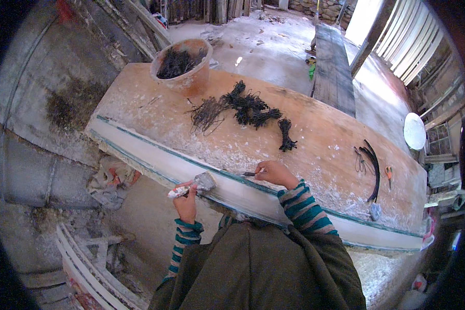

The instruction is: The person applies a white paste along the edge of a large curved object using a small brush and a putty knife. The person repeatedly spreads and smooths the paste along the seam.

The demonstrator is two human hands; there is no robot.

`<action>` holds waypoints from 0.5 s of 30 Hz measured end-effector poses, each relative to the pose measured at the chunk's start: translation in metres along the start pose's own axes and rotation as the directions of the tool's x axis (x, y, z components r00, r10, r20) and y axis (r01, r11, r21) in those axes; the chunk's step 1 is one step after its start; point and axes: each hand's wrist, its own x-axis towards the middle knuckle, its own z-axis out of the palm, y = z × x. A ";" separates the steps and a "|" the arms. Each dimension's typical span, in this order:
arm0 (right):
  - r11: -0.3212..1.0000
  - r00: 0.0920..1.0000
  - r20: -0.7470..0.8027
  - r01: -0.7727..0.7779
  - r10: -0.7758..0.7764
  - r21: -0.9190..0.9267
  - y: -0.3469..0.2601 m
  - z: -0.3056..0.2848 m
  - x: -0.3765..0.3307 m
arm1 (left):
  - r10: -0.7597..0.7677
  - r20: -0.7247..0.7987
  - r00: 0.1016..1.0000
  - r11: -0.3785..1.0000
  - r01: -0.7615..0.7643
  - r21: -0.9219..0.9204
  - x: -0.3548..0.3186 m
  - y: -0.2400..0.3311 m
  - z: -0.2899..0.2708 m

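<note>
1. Head view, looking down: the person leans over the near edge of a long wooden board (315,139) dusted with white plaster; the board's front face is white with thin green lines running along it
2. The left hand (186,202) is curled closed around the plaster-caked handle of a putty knife (194,186), whose grey blade rests against the white front edge of the board
3. The right hand (275,173) lies on the top edge of the board, fingers pinched shut on a small dark-tipped tool (249,174) that points left along the edge; the tool is too small to tell its kind
4. The two hands are near each other, the putty knife blade just left of the small tool's tip
5. Both forearms wear sleeves striped teal and dark red
6. Farther back on the board lie bundles of black fibre (250,109) and a looser grey tuft (206,114) beside them
7. A clay-coloured pot (183,64) holding more dark fibre stands at the board's far left corner
8. Toward the right end lie a curved black strip (373,170) and orange-handled scissors (388,174)
9. A white round disc (414,130) sits beyond the board's right end
</note>
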 end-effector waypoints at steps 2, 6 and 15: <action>0.987 0.993 0.024 -0.121 0.119 0.107 -0.006 -0.016 -0.023 | -0.001 -0.006 1.000 1.000 0.001 0.016 0.001 -0.010 -0.005; 0.867 0.973 0.072 -0.226 0.217 0.445 0.034 -0.049 -0.094 | -0.031 -0.004 1.000 0.999 0.031 -0.036 -0.001 -0.005 -0.002; 0.791 0.894 0.283 -0.441 0.346 0.424 0.070 -0.071 -0.151 | -0.018 -0.021 1.000 1.000 0.017 -0.019 -0.001 -0.008 0.001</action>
